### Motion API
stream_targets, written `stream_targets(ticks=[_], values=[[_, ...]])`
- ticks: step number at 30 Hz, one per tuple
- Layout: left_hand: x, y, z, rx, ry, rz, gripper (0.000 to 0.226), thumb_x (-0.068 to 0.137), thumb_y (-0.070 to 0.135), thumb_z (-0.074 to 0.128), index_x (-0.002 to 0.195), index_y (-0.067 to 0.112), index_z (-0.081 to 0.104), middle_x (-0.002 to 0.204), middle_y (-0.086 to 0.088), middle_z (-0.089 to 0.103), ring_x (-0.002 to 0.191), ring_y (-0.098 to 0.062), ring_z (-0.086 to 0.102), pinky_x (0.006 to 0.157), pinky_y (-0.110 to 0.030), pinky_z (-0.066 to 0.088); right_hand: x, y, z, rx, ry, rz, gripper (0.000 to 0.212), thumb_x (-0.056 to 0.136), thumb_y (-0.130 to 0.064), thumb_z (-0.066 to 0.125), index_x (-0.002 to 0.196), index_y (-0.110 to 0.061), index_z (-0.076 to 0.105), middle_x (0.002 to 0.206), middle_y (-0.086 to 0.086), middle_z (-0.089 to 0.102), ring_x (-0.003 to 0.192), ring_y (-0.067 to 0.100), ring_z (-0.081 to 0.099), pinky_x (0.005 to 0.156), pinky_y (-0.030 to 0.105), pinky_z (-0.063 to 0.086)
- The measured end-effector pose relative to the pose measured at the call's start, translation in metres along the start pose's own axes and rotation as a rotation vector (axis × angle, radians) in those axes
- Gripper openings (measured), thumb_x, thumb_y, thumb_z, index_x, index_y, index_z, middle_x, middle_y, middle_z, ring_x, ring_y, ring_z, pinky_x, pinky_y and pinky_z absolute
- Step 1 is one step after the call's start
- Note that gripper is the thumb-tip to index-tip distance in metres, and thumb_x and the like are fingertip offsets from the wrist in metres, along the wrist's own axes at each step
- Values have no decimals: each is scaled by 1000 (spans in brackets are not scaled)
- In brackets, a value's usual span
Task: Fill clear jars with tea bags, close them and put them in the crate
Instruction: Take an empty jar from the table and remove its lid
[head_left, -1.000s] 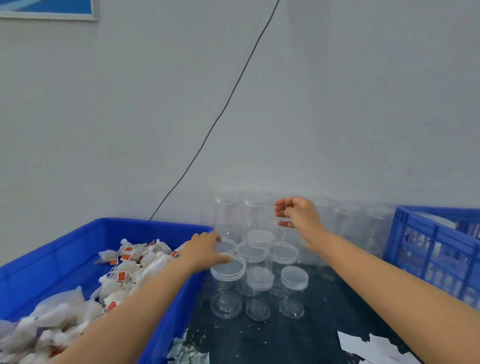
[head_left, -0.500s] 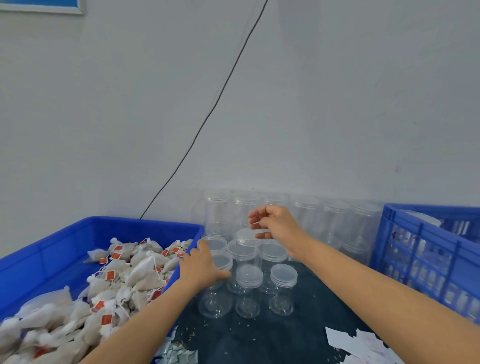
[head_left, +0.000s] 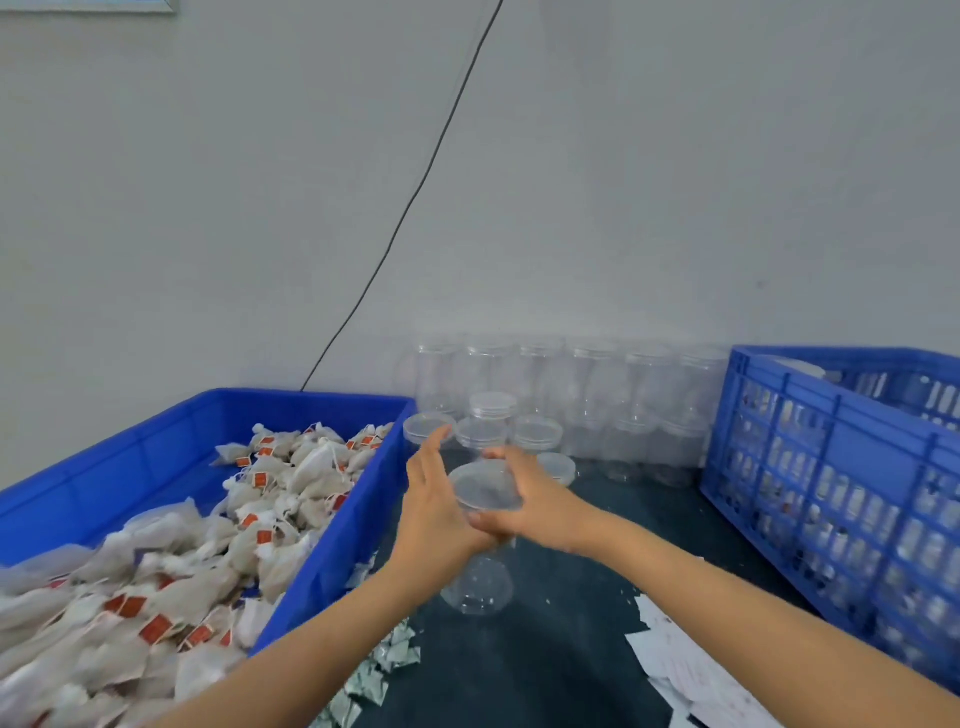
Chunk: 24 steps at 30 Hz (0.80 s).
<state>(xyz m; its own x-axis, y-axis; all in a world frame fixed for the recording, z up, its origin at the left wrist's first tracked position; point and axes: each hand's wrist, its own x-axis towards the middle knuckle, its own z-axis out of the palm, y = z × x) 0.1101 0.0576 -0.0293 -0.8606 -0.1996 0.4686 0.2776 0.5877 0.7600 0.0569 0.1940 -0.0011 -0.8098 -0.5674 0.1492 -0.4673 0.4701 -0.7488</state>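
Both hands hold one clear lidded plastic jar (head_left: 480, 540) above the dark bench (head_left: 571, 597): left hand (head_left: 439, 506) flat-fingered against its side, right hand (head_left: 530, 506) curled round the lid. Slick plastic could slip during unscrewing and topple the empty jars (head_left: 535, 434) beyond, near the tea bags (head_left: 280, 499).

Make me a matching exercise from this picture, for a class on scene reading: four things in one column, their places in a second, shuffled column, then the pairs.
Things
1. tea bags
2. held jar
3. crate
4. paper slips

Places
A. at the right edge of the table
B. between the two hands
C. on the table, near right, by the right forearm
D. heaped in the blue bin on the left

Pairs: 1-D, 2-B, 3-A, 4-C
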Motion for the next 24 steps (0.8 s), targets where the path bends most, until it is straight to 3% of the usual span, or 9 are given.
stream_targets(ticks=[3,5,8,10,12,15,19,21,24], values=[[-19,-5,16,-124,33,69,111,50,21,93,137,38,28,133,24,41,107,6,54,82,-12,48,-18,16,13,47,54,69,80,78,-40,77,140,-18,31,136,0,36,122,16,45,91,27,43],[-22,-12,20,-147,-27,69,106,52,27,94,132,43,28,129,30,41,105,11,54,80,-5,45,-25,24,15,86,107,119,78,76,-45,77,137,-20,35,134,-2,37,118,15,48,89,31,48],[-20,-22,19,-40,-272,-40,105,53,42,93,134,36,26,123,22,48,108,2,55,88,-14,46,-25,33,14,195,197,154,61,80,-50,70,127,-24,42,131,-1,44,115,15,52,95,38,51],[-17,-27,20,78,-391,-106,98,55,51,90,131,32,30,107,23,52,94,0,56,82,-18,47,-23,36,13,217,208,164,55,81,-56,66,122,-26,45,126,-2,48,110,15,56,91,38,53],[-13,-27,23,109,-393,-137,90,55,52,88,125,31,35,100,20,55,87,0,57,79,-21,50,-18,36,11,209,236,154,50,81,-59,63,117,-27,48,121,-4,53,102,7,57,84,28,51],[-16,-22,38,22,-258,-187,84,51,54,85,119,33,39,103,16,60,91,-4,62,84,-30,53,-11,34,5,216,320,146,40,82,-55,65,111,-29,54,105,-18,54,88,-6,53,65,9,38],[-30,-20,65,-67,-107,-248,81,41,66,69,112,39,41,98,23,61,90,3,60,73,-14,45,-9,41,-5,260,288,112,38,75,-47,77,107,-32,65,107,-22,58,98,-2,54,72,13,43],[-32,-26,73,-120,-132,-237,76,42,63,72,109,35,49,96,17,66,89,0,63,77,-19,50,-14,48,-9,259,240,81,36,73,-43,80,105,-36,68,101,-28,60,95,-8,57,69,8,45],[-24,-44,76,-436,-328,-203,73,50,41,85,115,23,57,107,1,71,102,-17,68,95,-40,53,-23,59,-19,285,153,11,38,68,-46,82,104,-46,70,106,-25,61,96,-16,55,74,2,44]])
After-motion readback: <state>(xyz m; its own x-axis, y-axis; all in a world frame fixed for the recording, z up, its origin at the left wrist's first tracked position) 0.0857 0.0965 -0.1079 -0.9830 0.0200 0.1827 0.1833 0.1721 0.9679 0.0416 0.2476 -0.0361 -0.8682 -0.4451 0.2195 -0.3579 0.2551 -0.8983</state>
